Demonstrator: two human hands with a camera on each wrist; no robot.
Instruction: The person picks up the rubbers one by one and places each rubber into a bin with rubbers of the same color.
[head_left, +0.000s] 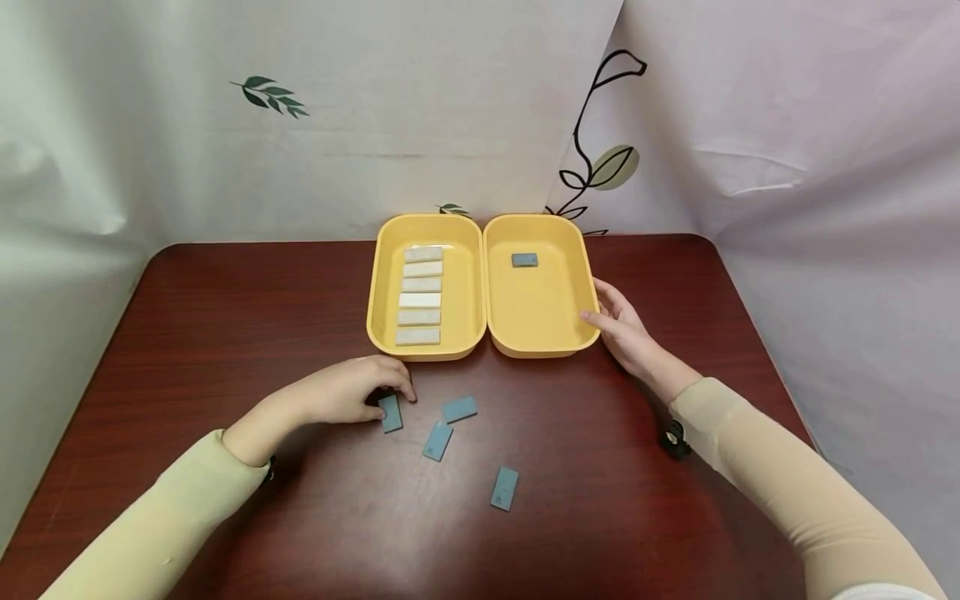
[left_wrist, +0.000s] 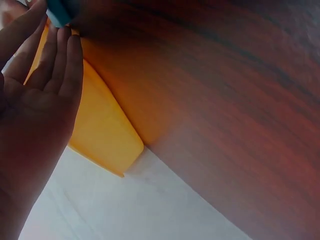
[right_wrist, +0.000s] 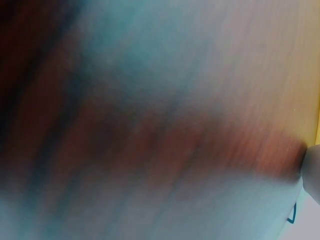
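My left hand (head_left: 351,390) reaches over a flat grey-blue tile (head_left: 391,415) on the table, pinching it between thumb and fingertips. In the left wrist view this same tile (left_wrist: 59,13) shows at the fingertips, cut off by the top edge. At the right side of the right yellow tray (head_left: 540,312), my right hand (head_left: 628,332) grips the wall, thumb over the rim and fingers outside. One grey-blue tile (head_left: 525,260) lies inside that tray. Several whitish tiles (head_left: 420,300) form a column in the left yellow tray (head_left: 463,292).
More grey-blue tiles lie loose on the dark red table (head_left: 600,500): one (head_left: 460,409) and another (head_left: 438,441) close together, a third (head_left: 505,488) nearer the front. Both trays stand side by side near the back edge, before a pale curtain (head_left: 420,108). The right wrist view is mostly blurred.
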